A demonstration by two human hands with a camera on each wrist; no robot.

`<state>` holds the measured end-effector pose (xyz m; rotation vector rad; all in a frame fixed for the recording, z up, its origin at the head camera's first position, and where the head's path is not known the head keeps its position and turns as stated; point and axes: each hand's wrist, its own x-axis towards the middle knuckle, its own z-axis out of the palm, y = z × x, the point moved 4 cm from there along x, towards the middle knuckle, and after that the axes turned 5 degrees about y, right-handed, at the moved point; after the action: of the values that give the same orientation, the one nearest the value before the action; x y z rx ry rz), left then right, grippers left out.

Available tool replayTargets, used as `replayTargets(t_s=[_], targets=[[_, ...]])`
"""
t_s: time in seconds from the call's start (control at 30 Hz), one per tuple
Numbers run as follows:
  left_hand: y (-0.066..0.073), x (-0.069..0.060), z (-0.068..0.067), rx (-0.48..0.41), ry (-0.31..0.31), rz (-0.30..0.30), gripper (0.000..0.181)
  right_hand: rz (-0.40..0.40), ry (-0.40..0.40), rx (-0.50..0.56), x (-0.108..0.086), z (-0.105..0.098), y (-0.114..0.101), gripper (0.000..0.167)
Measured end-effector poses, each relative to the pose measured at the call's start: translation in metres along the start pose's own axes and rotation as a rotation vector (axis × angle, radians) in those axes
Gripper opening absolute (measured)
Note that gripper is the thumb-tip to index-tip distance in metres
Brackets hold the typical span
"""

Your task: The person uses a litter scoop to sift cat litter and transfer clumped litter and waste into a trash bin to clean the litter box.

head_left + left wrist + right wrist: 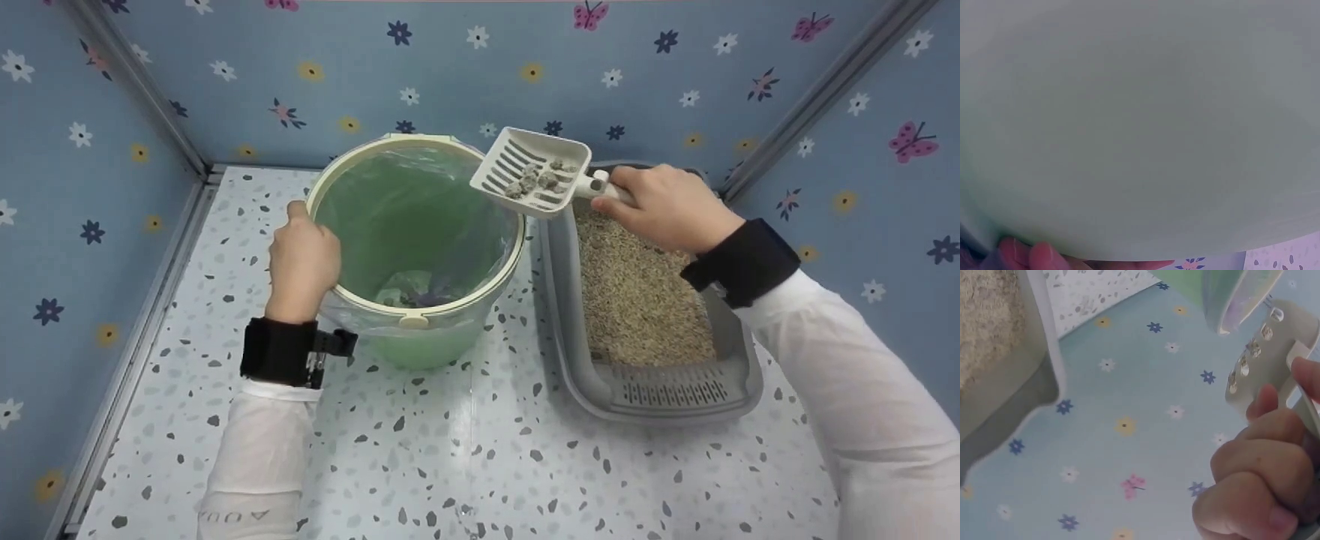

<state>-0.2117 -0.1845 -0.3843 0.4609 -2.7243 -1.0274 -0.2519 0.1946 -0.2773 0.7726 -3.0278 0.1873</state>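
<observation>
My right hand grips the handle of a white slotted litter scoop. Several grey clumps lie in the scoop, which is level above the right rim of a green bucket. In the right wrist view, curled fingers wrap the handle. At the bucket's left side my left hand holds the cream rim. Its fingertips show at the bottom of the left wrist view, against the pale bucket wall. A clear plastic liner covers the bucket's inside, and some dark bits lie at the bottom.
Right of the bucket stands a grey litter tray filled with tan granular litter. Both stand on a white speckled surface. Blue flowered panels close in the back and sides, joined by metal corner posts.
</observation>
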Motion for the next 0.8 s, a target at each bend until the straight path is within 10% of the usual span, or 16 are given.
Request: replayTargets(t_s=[0.57,0.8], targets=[[-0.001,-0.001,-0.001,-0.012,0.006,0.002,0.044,-0.423,0.158,-0.571,0.027,-0.005,-0.089,0.027],[-0.001,0.0,0.0,-0.009,0.005,0.001,0.045,-0.683,0.337,-0.782,0.015,0.001,-0.111,0.021]])
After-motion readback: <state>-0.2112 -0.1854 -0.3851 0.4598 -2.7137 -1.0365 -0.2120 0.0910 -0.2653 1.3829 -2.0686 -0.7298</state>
